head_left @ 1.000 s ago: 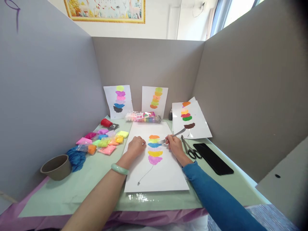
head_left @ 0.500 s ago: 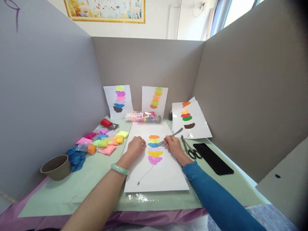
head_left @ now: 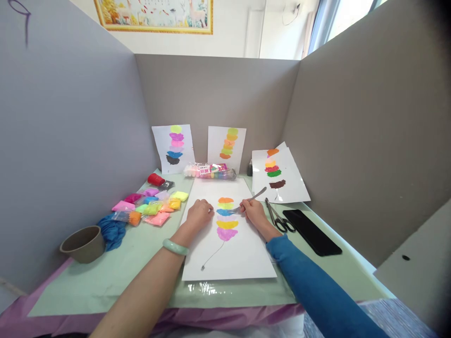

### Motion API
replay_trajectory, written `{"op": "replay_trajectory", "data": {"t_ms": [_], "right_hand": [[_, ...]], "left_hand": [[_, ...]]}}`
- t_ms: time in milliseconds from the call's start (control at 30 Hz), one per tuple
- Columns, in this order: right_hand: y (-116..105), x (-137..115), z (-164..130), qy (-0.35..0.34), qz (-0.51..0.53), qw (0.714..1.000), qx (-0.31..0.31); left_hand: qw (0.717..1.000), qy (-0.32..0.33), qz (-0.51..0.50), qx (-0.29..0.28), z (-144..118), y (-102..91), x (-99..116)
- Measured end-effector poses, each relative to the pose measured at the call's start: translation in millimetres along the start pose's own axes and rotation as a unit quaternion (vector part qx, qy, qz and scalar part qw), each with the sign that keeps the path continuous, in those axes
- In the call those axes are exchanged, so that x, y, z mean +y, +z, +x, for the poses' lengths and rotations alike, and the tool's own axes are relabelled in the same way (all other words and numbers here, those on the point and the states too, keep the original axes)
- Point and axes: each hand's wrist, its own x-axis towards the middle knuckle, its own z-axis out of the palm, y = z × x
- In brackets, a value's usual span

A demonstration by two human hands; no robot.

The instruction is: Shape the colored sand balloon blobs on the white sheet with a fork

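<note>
While your right hand held the slim silver metal fork with its fingers closed round the middle of the handle, the tines rested on the blue patch in the stack of coloured clay smears on the large white paper sheet. The fork's long axis ran from upper right, where the handle end stuck out past your knuckles, down to the left, so the tines pointed toward your left hand. That hand lay loosely curled on the sheet just left of the stack, palm down, holding nothing and pinning the paper to the pale green surface. Your right hand was clearly the nearer one to the fork and to the blue patch.

Off to the left lay a cluster of small clay packets in bright colours, and beyond them a grey-brown round bowl. To the right of the sheet sat grey metal scissors beside a flat black phone.
</note>
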Motion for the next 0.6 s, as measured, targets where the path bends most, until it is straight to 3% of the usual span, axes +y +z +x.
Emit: {"op": "replay_trajectory", "data": {"t_ms": [300, 600], "right_hand": [[1.4, 11.6, 3.0, 0.029, 0.103, 0.994, 0.037], [2.3, 11.3, 4.2, 0.004, 0.039, 0.999, 0.02]], "left_hand": [[1.0, -0.001, -0.002, -0.003, 0.5, -1.1, 0.3], [1.0, -0.007, -0.001, -0.014, 0.0, -2.7, 1.5]]}}
